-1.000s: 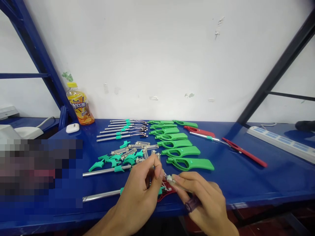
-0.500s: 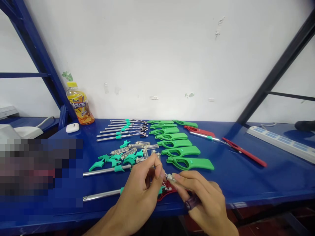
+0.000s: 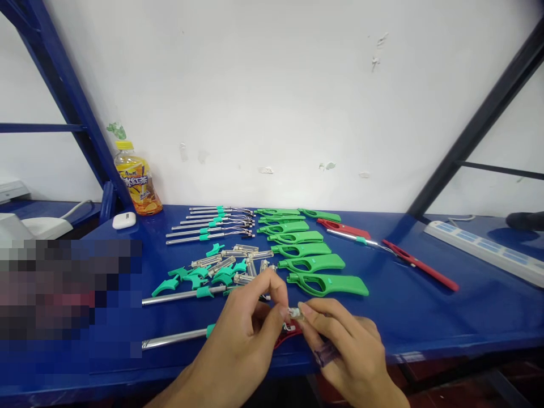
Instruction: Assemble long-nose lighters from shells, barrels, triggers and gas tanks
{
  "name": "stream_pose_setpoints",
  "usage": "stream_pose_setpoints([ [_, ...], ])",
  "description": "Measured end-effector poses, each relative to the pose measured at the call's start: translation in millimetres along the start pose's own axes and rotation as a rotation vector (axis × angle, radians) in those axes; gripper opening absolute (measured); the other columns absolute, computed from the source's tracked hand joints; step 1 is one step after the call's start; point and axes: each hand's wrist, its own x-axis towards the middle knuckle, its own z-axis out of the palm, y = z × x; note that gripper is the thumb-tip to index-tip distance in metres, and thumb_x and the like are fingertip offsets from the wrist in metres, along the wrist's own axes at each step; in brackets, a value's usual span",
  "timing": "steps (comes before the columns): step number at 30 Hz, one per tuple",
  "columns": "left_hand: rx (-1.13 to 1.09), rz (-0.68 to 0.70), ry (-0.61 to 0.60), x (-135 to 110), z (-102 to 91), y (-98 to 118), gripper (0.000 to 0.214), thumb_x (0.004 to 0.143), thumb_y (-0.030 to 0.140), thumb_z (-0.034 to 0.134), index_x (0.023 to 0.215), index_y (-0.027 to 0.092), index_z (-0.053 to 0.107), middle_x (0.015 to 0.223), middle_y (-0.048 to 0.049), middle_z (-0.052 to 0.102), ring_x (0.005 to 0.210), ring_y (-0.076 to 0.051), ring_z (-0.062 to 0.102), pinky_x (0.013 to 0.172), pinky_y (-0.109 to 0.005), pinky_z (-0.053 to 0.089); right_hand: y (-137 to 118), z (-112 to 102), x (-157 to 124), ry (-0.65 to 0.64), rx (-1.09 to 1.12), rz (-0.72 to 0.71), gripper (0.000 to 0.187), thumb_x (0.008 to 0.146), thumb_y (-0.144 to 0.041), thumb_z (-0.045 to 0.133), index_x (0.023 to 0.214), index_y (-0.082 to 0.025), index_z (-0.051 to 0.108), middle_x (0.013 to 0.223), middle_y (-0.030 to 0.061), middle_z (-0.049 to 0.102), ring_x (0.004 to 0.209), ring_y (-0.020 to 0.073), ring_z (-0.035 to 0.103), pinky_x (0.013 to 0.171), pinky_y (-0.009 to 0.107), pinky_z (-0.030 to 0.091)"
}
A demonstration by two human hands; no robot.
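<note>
My left hand (image 3: 250, 326) is closed in a pinch at the end of a small clear lighter fuel tank (image 3: 294, 312), where a thin white tube showed a moment ago. My right hand (image 3: 346, 340) grips that tank between thumb and fingertips. A dark purple see-through handle (image 3: 326, 353) lies tucked under its curled fingers. Beneath both hands is a red lighter shell (image 3: 289, 339), mostly covered. A metal lighter tube (image 3: 174, 339) with a green collar runs in from the left, its near end hidden by my left hand.
Several green lighter shells (image 3: 329, 284), green triggers (image 3: 165, 285), loose clear fuel tanks (image 3: 221, 266) and wired metal tubes (image 3: 191, 240) lie on the blue table (image 3: 408, 309). Red shells (image 3: 425, 269), a power strip (image 3: 488, 252), a drink bottle (image 3: 138, 184) and a white case (image 3: 124, 221) stand around.
My fingertips and the fuel tank have come closer together, the tank now slightly lower. Less of the thin tube shows between my hands. The purple handle has tilted a little.
</note>
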Motion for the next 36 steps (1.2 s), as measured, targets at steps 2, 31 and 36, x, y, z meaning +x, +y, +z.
stream_pose_setpoints([
  [2,-0.024,-0.005,0.002,0,-0.3,2,0.021,0.11,0.041,0.057,0.097,0.025,0.051,0.077,0.0085,0.045,0.06,-0.01,0.041,0.054,-0.025,0.031,1,0,-2,-0.018,-0.005,-0.003,0.013,0.109,-0.013,0.06,0.117,-0.017,0.07,0.098,0.0071,0.08,0.071,0.0135,0.079,0.057,0.022,0.051],
  [31,-0.238,-0.15,-0.227,-4,-11.2,17,0.024,0.11,0.041,0.054,0.096,0.027,0.043,0.076,0.0089,0.035,0.065,-0.013,0.028,0.058,-0.028,0.024,0,-9,13,0.025,-0.049,-0.135,0.03,0.107,-0.004,0.052,0.106,-0.017,0.078,0.084,0.005,0.079,0.059,0.0078,0.07,0.055,0.015,0.054],
  [36,-0.254,-0.173,-0.257,-1,-15.6,17,0.024,0.108,0.039,0.059,0.094,0.025,0.044,0.08,0.008,0.046,0.063,-0.011,0.029,0.058,-0.027,0.025,3,-9,8,-0.036,0.007,-0.138,0.029,0.11,-0.008,0.05,0.11,-0.019,0.077,0.085,0.003,0.078,0.051,0.0053,0.062,0.048,0.017,0.047],
])
